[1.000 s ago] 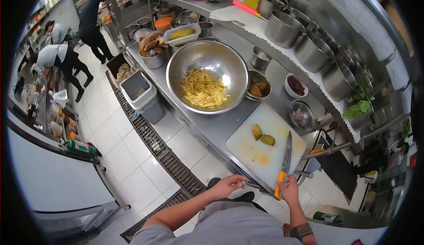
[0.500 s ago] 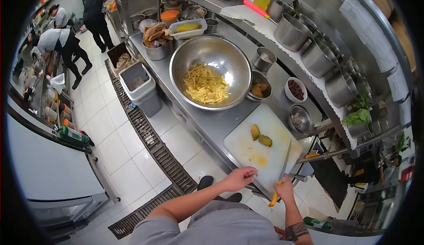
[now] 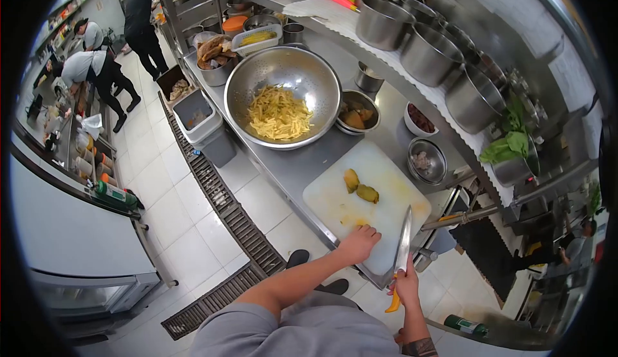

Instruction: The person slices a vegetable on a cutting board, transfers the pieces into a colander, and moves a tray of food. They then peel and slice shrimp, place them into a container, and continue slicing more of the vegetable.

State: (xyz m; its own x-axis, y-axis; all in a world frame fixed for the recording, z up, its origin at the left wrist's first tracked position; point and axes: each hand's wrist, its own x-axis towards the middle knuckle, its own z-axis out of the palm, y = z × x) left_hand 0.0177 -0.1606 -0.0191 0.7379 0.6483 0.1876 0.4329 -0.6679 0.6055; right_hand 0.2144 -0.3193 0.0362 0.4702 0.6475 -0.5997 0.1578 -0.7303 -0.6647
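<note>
Near the bottom of the view, on the close edge of a white cutting board (image 3: 386, 189), the person's left hand (image 3: 358, 242) is resting with its fingers released and loosely bent, holding nothing. Just to the right, the right hand (image 3: 404, 285) is clenching the orange handle of a knife (image 3: 403, 241), whose blade is pointing away over the board's near right corner, clear of the food. Two yellowish potato pieces (image 3: 359, 187) are lying side by side, touching, at the middle of the board, well apart from both hands. Farther along the steel tabletop (image 3: 302, 164), a wide colander (image 3: 257, 77) is holding a heap of cut potato strips (image 3: 278, 113), so most of the cutting seems done, with those two pieces appearing to be what is left. Right of the colander, a small steel bowl (image 3: 356, 115) is holding brownish chunks, and a white bowl (image 3: 418, 119) something dark. Steel pots (image 3: 383, 22) are standing on the far shelf. At far left, co-workers (image 3: 96, 74) are bending over another counter. No brand, label or writing is showing clearly enough to read.
</note>
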